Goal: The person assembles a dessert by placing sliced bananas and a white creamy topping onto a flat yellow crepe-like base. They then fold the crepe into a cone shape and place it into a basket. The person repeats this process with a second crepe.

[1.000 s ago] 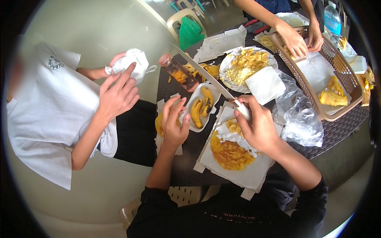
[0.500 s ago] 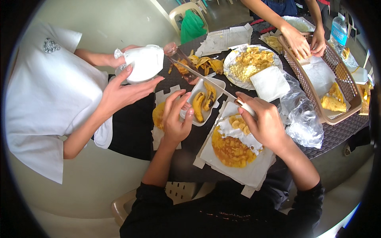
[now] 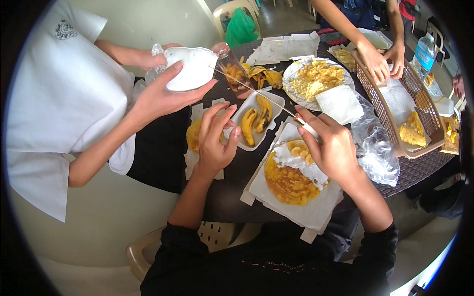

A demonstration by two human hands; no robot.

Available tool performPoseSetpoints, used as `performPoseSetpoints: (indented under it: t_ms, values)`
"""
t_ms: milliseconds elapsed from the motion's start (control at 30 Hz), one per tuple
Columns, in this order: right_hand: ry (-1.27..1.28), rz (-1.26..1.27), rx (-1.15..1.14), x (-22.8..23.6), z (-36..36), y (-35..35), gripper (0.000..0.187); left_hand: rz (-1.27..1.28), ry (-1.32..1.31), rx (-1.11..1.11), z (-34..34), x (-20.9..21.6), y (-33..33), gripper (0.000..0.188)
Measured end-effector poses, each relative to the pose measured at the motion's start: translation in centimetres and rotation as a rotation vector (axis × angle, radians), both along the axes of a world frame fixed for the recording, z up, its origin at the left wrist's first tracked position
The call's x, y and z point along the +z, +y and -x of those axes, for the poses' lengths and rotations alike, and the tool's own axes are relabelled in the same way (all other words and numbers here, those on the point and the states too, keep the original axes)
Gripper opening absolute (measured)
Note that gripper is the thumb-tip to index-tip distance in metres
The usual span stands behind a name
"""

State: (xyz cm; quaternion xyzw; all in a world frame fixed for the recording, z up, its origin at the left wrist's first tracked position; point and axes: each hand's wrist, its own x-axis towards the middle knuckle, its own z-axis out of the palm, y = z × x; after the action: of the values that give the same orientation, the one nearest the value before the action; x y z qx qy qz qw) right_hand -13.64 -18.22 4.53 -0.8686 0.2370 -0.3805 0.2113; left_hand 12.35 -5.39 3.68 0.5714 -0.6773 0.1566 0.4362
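Observation:
My right hand (image 3: pixel 335 148) grips a knife (image 3: pixel 261 93) by its white handle, and the thin blade points away to the left. The blade's far end overlaps a white, full-looking plastic bag (image 3: pixel 190 69) in a co-worker's hands; I cannot tell if they touch. My left hand (image 3: pixel 216 138) is raised with fingers apart and nothing in it, beside a white foam tray (image 3: pixel 269 127) with two peeled bananas (image 3: pixel 249 127). Below my right hand, a browned yellow pancake (image 3: pixel 291 182) lies on white paper (image 3: pixel 256 190), partly topped with white cream and banana slices (image 3: pixel 298 149).
Another pancake (image 3: pixel 194 135) lies left of the tray. Behind it stand a clear tumbler (image 3: pixel 232 74) and banana peels (image 3: pixel 266 76). A plate (image 3: pixel 289 96) of sliced and chopped banana, tissue (image 3: pixel 339 103), a plastic bag (image 3: pixel 377 153) and a brown basket (image 3: pixel 434 140) sit to the right; another person's hands (image 3: pixel 382 64) reach in.
The knife blade has turned and now shows as a thin line. The co-worker's hands and the white bag have shifted slightly right. My left hand stays raised; the whole view has shifted a little.

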Motion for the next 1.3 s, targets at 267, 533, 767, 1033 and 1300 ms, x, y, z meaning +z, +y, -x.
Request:
performPoseSetpoints:
  t_ms: [267, 533, 767, 1033, 1300]
  values:
    - [0.032, 0.018, -0.011, -0.2, -0.3, -0.2, 0.039, -0.015, -0.006, -0.001, -0.4, 0.0, 0.1, 0.038]
    - [0.046, 0.028, -0.003, 0.1, -0.9, -0.4, 0.038, -0.028, -0.007, -0.007, -0.5, 0.0, 0.3, 0.04]
    - [0.051, 0.065, -0.003, 0.2, -1.1, -0.4, 0.038, -0.04, 0.004, -0.023, -0.2, 0.1, 0.3, 0.041]
    - [0.06, 0.086, 0.006, 0.9, -1.5, -0.3, 0.036, -0.04, -0.004, -0.026, -0.3, 0.0, 0.3, 0.041]
    - [0.027, 0.091, 0.003, 1.1, -2.0, -0.1, 0.038, -0.045, -0.009, -0.024, -0.2, 0.1, 0.4, 0.04]
